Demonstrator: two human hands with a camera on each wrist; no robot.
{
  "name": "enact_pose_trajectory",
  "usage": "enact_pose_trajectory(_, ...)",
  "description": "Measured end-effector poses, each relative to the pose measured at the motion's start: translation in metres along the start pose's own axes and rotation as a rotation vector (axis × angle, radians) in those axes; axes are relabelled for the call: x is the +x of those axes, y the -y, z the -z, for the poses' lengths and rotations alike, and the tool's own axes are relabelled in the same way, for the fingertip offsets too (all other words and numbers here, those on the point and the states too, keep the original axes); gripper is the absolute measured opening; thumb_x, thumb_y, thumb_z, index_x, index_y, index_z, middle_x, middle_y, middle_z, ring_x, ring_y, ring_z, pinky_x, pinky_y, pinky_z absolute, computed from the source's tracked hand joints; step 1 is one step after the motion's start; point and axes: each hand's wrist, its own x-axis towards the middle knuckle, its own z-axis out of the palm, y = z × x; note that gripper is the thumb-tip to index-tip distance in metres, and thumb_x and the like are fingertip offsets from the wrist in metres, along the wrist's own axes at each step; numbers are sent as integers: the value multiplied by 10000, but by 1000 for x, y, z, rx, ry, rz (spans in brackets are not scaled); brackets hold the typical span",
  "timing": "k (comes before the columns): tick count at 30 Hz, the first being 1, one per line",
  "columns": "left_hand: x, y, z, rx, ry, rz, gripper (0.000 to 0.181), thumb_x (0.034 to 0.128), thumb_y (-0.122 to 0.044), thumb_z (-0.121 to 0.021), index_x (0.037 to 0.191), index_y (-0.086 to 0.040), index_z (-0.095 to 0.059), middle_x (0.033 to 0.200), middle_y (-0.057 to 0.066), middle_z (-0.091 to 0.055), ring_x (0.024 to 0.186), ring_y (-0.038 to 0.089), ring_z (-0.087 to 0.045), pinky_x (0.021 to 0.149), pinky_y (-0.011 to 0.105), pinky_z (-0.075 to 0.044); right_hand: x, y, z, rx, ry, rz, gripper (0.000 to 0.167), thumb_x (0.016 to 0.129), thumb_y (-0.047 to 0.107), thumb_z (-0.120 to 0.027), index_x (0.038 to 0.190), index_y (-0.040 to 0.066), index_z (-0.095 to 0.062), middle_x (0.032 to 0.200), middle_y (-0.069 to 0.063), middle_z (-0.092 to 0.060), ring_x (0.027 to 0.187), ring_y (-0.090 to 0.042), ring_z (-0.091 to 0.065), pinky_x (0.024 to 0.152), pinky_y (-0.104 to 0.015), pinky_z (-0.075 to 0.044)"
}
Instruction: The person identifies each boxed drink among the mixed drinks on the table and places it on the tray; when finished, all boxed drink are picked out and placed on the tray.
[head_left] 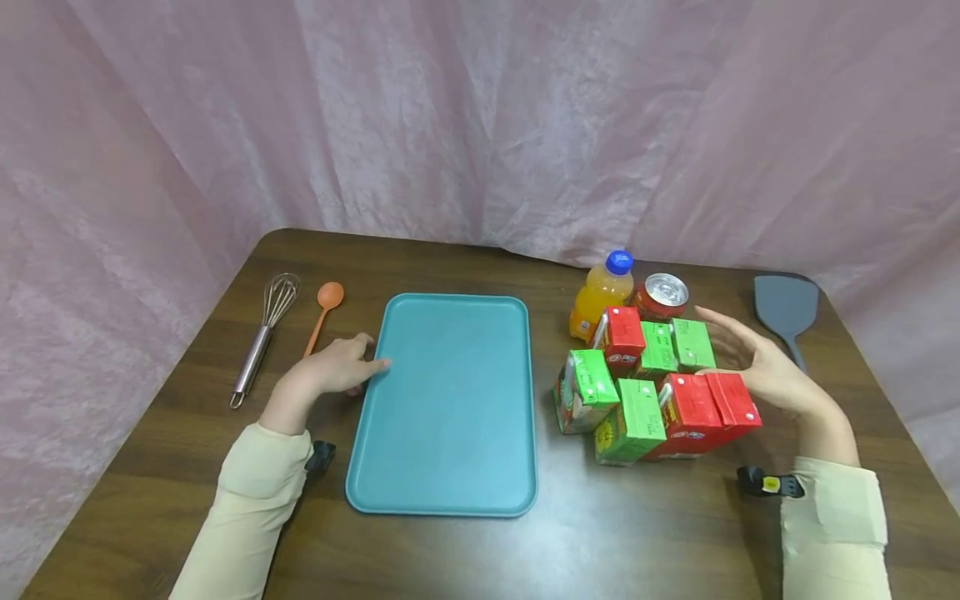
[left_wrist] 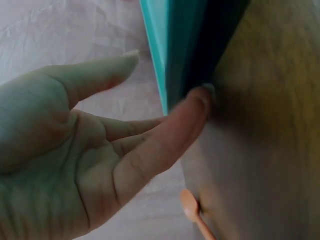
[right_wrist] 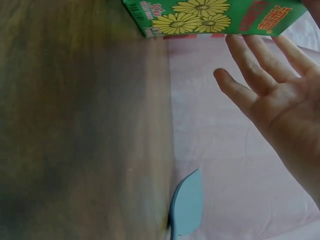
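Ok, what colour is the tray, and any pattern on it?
The tray is plain teal, no pattern visible; best seen in head view.

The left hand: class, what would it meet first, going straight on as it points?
The left hand would likely meet the teal tray first, at its rim; whether they already touch is unclear.

Orange and red lettering (right_wrist: 273, 18) marks a green carton (right_wrist: 215, 17), illegible, as is small white print (head_left: 615, 359) on a red carton (head_left: 622, 337).
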Motion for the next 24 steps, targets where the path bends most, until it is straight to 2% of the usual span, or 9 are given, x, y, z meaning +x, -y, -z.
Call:
enact_pose_trajectory(3,1,0,-2,-34,14,-24,587,975,-219,-470,1366,159,-250,910,193,-619,688,192,-648,772,408,-472,0,-1,-1,18,10,-14,782,817,-2,-661,1478,137,-268,1290,161,-469,1140,70,-463,840,-160,-446)
enact_pose_trajectory(8,4,3,-6,-80,20,-61,527,947,-51,-454,1368,170,-226,909,212,-589,645,185,-638,684,343,-507,-2,-5,-4,88,16,-25,752,825,-37,-637,1468,131,-283,1289,157,-472,1111,39,-510,812,-214,-483)
enact_pose_trajectory(11,5,5,-7,-82,17,-79,536,930,-23,-455,1372,166,-218,823,174,-570,625,183,-627,635,315,-506,-2,-9,-5,141,9,-5,729,818,-88,-613,1449,97,-299,1281,133,-488,1081,1,-552,775,-259,-510)
enact_pose_trajectory(16,6,7,-7,-64,11,-79,557,932,-41,-494,1383,141,-222,764,117,-538,610,169,-615,639,304,-486,-1,-15,-6,217,-6,68,693,799,-143,-591,1417,44,-338,1287,64,-508,1112,-28,-544,769,-256,-515)
enact_pose_trajectory(20,4,9,-7,-78,13,-77,556,935,-46,-500,1387,124,-224,788,112,-526,620,171,-613,676,320,-492,-1,-14,-6,181,-55,59,665,795,-127,-615,1396,32,-377,1258,68,-538,1097,-25,-551,759,-238,-514)
enact_pose_trajectory(24,4,8,-7,-73,11,-75,551,935,-38,-500,1384,125,-225,792,119,-533,615,171,-616,703,341,-497,-3,-7,-5,95,-121,41,687,784,-108,-651,1396,62,-389,1245,121,-537,1128,39,-498,767,-173,-486)
